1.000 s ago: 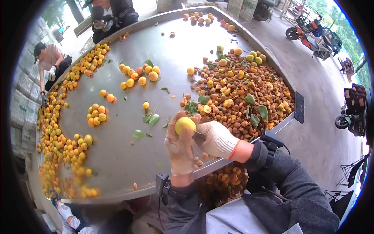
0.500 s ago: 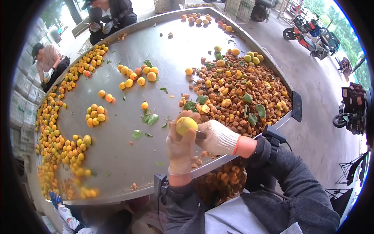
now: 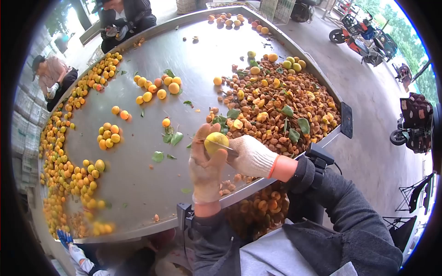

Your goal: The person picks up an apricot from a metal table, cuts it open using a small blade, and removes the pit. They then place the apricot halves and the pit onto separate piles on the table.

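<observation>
My left hand point(image 3: 206, 170), in a pale glove, holds a yellow-green apricot point(image 3: 215, 143) upright between thumb and fingers above the metal table point(image 3: 138, 184). In a white knitted glove, my right hand point(image 3: 252, 157) is closed round a small knife point(image 3: 226, 148), whose blade lies against the fruit. Much of the knife's handle is hidden by the fingers. Just beyond my hands is a large heap of brown pits and split fruit point(image 3: 271, 110) with green leaves in it.
Whole apricots point(image 3: 60, 161) line the table's left side, with small groups point(image 3: 109, 136) nearer the middle. Co-workers sit at the far left point(image 3: 53, 78) and top left point(image 3: 126, 20); a blue-gloved hand point(image 3: 64, 237) shows bottom left. More fruit lies below the near edge point(image 3: 262, 207). Motorbikes point(image 3: 366, 39) stand right.
The view has shifted slightly. The apricot is turned a little in my left hand, whose fingers are more upright, and the knife blade now crosses the fruit's right side.
</observation>
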{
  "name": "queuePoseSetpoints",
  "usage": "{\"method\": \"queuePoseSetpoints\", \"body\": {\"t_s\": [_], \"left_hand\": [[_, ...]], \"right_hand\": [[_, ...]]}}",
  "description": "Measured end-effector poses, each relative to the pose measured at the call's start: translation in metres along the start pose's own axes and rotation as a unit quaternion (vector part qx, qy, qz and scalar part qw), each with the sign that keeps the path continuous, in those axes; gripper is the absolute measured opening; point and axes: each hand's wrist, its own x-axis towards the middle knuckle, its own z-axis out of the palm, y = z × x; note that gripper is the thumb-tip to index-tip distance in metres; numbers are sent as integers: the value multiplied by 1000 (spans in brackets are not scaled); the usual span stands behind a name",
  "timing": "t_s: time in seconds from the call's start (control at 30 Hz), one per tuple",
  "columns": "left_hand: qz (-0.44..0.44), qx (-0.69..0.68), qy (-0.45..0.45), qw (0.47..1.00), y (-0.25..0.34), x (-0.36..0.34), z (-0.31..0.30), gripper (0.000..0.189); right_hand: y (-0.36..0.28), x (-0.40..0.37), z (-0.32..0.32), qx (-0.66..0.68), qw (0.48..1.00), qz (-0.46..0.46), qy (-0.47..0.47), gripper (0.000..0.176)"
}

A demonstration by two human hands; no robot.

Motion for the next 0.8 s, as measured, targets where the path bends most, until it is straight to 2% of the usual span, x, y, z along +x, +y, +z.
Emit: {"method": "queuePoseSetpoints", "body": {"t_s": [0.1, 0.2, 0.23, 0.27, 0.3, 0.33, 0.37, 0.4, 0.43, 0.47, 0.5, 0.53, 0.6, 0.63, 0.7, 0.77, 0.8], "left_hand": [[-38, 5, -24, 999, 2, -1, 0, 46], [-55, 9, 12, 998, 6, -4, 2, 43], [-17, 139, 9, 990, 8, -2, -3, 45], [21, 266, 4, 964, 10, -1, -5, 46], [17, 268, 3, 963, 11, -2, -3, 46], [37, 309, 0, 950, 13, -3, 0, 44], [60, 349, -5, 935, 16, -3, 3, 43], [64, 348, -6, 935, 15, -2, 5, 43], [13, 217, 25, 976, 13, -1, 7, 46], [-39, 83, 55, 994, 11, -1, 8, 51], [-34, 84, 53, 994, 9, -2, 10, 51], [-16, 72, 71, 995, 6, -2, 12, 50], [2, 57, 94, 994, 6, 0, 13, 50], [-3, 95, 96, 991, 7, 0, 12, 51], [-15, 134, 102, 986, 10, -2, 9, 51], [-42, 96, 90, 990, 17, -4, 6, 51], [-42, 96, 89, 991, 19, -4, 6, 51]], "right_hand": [[7, 0, 12, 7, 1000, 21, 21, 18], [7, -4, 14, -19, 996, -30, 81, 13], [4, -4, 11, -17, 996, -28, 80, 13], [-3, -3, 4, 40, 999, 17, 0, 11], [-6, -2, -1, 97, 990, 62, -81, 10], [18, 10, 9, 150, 983, -2, -106, 8], [23, 15, 7, 219, 960, 79, -156, 6], [29, 17, 10, 193, 972, 9, -136, 7], [32, 17, 12, 163, 978, -61, -115, 9], [24, 13, 10, 161, 978, -65, -114, 9], [11, 8, 7, 41, 996, -70, -27, 10], [2, 6, 5, -81, 992, -74, 62, 12], [-2, 9, 9, -105, 991, -51, 67, 13], [-2, 8, 14, -124, 990, -20, 68, 14], [4, 9, 21, -79, 995, -20, 62, 14], [10, 16, 21, 111, 987, -49, -102, 15], [5, 15, 16, 140, 981, -21, -135, 16]]}}
